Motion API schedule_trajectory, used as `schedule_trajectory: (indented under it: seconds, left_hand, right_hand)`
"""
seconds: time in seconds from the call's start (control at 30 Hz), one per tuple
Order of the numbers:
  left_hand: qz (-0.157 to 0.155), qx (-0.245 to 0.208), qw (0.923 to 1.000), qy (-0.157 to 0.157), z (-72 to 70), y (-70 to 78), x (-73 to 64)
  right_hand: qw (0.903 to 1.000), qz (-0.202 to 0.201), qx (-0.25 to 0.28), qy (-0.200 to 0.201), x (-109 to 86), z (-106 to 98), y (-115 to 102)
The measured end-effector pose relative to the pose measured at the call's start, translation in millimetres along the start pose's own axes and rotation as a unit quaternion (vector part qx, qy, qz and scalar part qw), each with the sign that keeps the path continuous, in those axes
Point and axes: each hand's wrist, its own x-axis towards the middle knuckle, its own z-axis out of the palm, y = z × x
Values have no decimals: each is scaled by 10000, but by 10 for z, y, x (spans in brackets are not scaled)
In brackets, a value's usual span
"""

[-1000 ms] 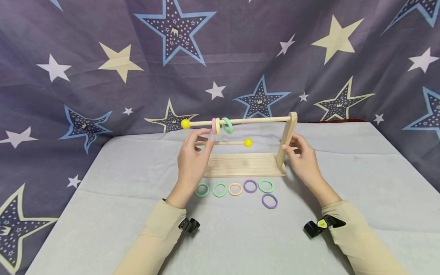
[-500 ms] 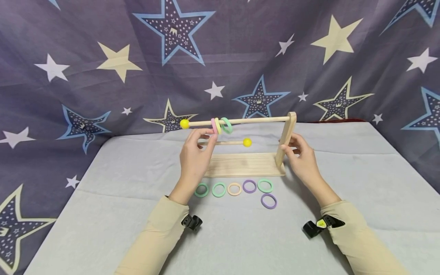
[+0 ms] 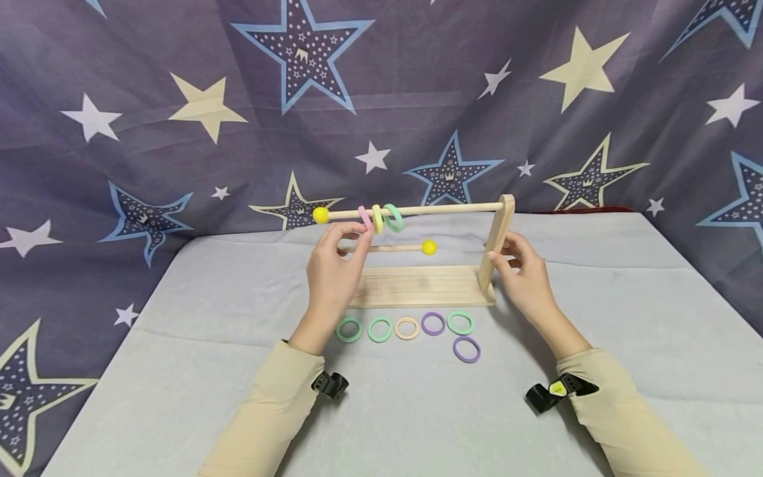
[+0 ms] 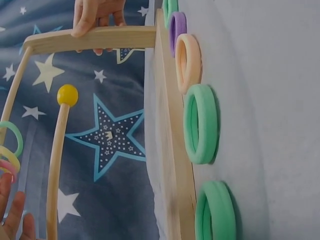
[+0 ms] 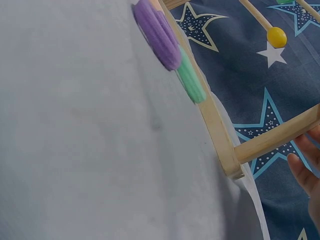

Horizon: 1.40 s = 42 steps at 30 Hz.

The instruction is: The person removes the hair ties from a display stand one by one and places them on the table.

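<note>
My left hand (image 3: 335, 271) pinches a pink ring (image 3: 365, 217) that hangs on the upper rod (image 3: 450, 208) of a wooden stand. Just right of it on the same rod hang a yellow ring (image 3: 377, 219) and a green ring (image 3: 394, 218). In the left wrist view the pink ring (image 4: 9, 170) shows at the fingertips. My right hand (image 3: 527, 271) grips the stand's upright (image 3: 497, 242), thumb in front and fingers behind. A lower rod (image 3: 396, 248) with a yellow ball end passes behind my left hand, which hides its other end.
In front of the stand's base (image 3: 426, 286), several loose rings lie on the grey cloth: green (image 3: 380, 329), peach (image 3: 407, 328) and purple (image 3: 467, 349) among them. The upper rod ends in a yellow ball (image 3: 320, 214). A starry curtain (image 3: 381, 99) hangs behind.
My left hand has reached the pink ring and taken it between the fingers. That ring has slid slightly left, apart from the yellow one. My right hand stays on the upright.
</note>
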Motion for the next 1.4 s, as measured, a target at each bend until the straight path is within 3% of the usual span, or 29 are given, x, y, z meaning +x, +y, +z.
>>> schedule_trajectory:
  seconds: [0.3,0.57,1.4]
  left_hand:
    - [-122,-102,9997,193,-74,-53,-1]
    - [-19,-180,9986,488,-161,-95,-2]
    - [-245,-392,9962,736,-415,-212,52]
  right_hand:
    - [10000,-21,-7,-6,5,0,-30]
    - [10000,31,-87,-13,-2,-5,-24]
    - [10000,19,-36,-9,-8,1,-23]
